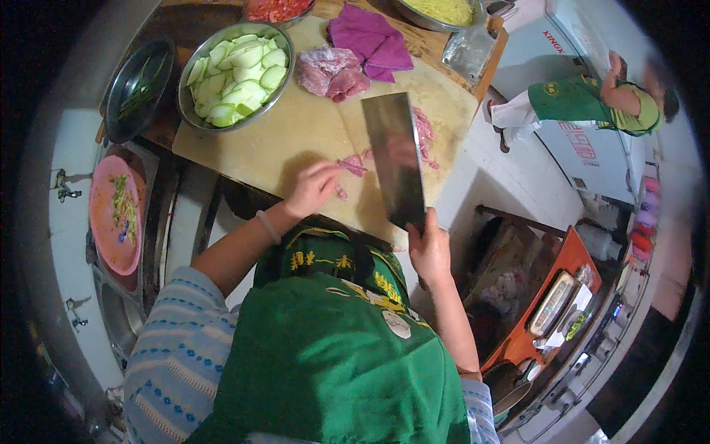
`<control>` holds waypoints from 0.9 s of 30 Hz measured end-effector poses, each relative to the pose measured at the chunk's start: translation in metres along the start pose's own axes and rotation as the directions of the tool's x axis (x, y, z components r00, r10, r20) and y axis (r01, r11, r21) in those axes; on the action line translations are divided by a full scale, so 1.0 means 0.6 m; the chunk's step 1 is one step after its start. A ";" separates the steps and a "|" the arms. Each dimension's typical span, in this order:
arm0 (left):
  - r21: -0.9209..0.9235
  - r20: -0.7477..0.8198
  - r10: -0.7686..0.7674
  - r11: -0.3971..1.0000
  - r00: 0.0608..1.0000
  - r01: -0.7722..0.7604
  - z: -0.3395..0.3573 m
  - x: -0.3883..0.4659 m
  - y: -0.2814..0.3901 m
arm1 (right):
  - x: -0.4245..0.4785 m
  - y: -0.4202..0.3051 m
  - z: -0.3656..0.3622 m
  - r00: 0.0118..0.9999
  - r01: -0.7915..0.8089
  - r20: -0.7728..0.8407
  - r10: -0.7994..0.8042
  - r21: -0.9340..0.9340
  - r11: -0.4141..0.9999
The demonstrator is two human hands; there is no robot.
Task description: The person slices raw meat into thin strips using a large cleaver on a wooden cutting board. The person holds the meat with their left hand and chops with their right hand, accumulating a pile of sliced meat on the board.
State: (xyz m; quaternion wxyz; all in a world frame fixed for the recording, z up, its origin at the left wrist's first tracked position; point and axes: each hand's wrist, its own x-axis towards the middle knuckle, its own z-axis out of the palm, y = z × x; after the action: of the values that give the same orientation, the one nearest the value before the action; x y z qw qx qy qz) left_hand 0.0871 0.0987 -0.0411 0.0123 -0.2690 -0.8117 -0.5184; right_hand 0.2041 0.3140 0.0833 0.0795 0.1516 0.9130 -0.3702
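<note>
My right hand [432, 252] grips the handle of a broad Chinese cleaver [392, 158], whose blade rises over the right part of the yellowish cutting board [266, 150]. With fingers drawn together, my left hand [315, 188] holds the end of a small piece of raw meat [353, 165] on the board, left of the blade. A meat scrap [341, 192] lies close to that hand. Cut meat strips [424, 133] sit beyond the blade's right edge, partly hidden by it. Farther up the board rests a larger chunk of raw meat [333, 73], against a purple cloth [370, 41].
A steel bowl of sliced green vegetable [238, 80] stands at the board's left, beside a dark basin [138, 89]. Bowls of red pieces [277, 8] and yellow shreds [441, 10] are behind. A pink basin [113, 213] sits at left; another person [588, 102] stands by white cabinets.
</note>
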 end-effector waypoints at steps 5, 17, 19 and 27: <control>0.283 0.139 -0.162 0.952 0.977 0.118 0.023 0.072 0.012 | -0.028 0.032 -0.018 0.993 -0.048 -0.111 0.043 -0.043 0.998; -0.012 0.202 -0.327 0.942 0.923 0.336 0.029 0.089 0.000 | -0.072 0.063 0.022 0.989 -0.066 -0.134 0.069 0.028 0.997; 0.140 0.126 -0.067 0.989 0.990 0.049 0.018 0.107 0.022 | -0.073 0.070 0.024 0.986 -0.065 -0.153 0.068 0.028 0.998; 0.205 0.156 0.038 0.976 0.987 -0.070 0.087 0.114 0.015 | -0.070 0.063 0.012 0.978 -0.150 -0.136 0.160 0.081 0.985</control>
State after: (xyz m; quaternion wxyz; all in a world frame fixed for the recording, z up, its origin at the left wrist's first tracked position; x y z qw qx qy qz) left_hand 0.0463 0.1747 -0.0372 -0.0070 -0.3266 -0.8528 -0.4074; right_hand 0.2567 0.3256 0.0642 0.0375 0.2510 0.8881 -0.3832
